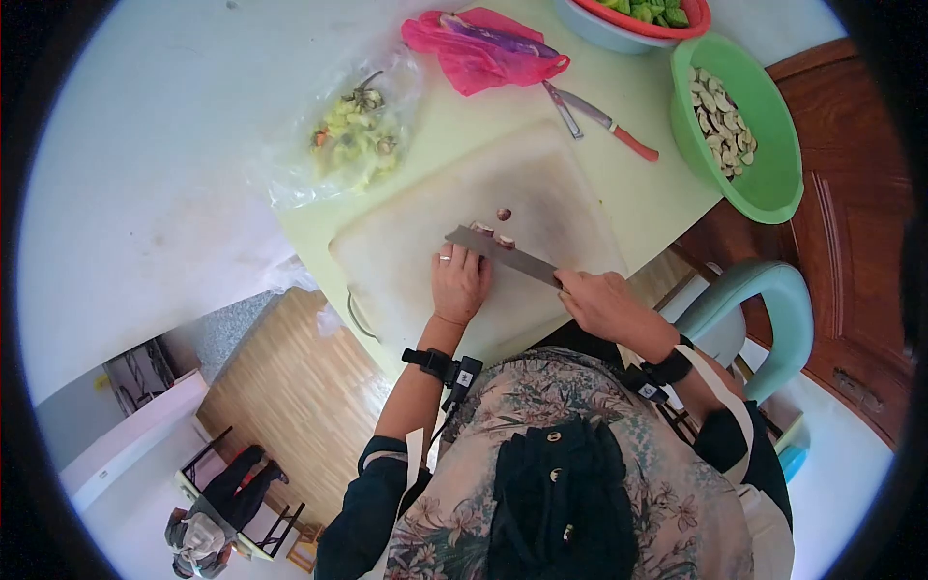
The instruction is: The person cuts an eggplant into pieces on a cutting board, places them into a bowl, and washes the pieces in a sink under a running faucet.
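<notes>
My right hand (pixel 604 302) is wrapped round the handle of a kitchen knife (pixel 517 259). Its broad blade points left across the white cutting board (pixel 396 242). Against the near side of the blade, my left hand (pixel 461 282), with a ring on one finger, has its fingers curled down on the board. Whatever lies beneath those fingers is hidden. Small dark-skinned cut pieces (pixel 481 228), which look like eggplant, lie at the far side of the blade. A single round piece (pixel 504 215) sits a little farther off.
Beyond the board are a pink bag (pixel 483 68) with a purple eggplant, a peeler (pixel 564 111), a red-handled knife (pixel 633 143) and a clear bag of scraps (pixel 353 135). A green basin (pixel 773 174) holds pale slices. A chair (pixel 773 309) stands right; another person (pixel 217 517) sits lower left.
</notes>
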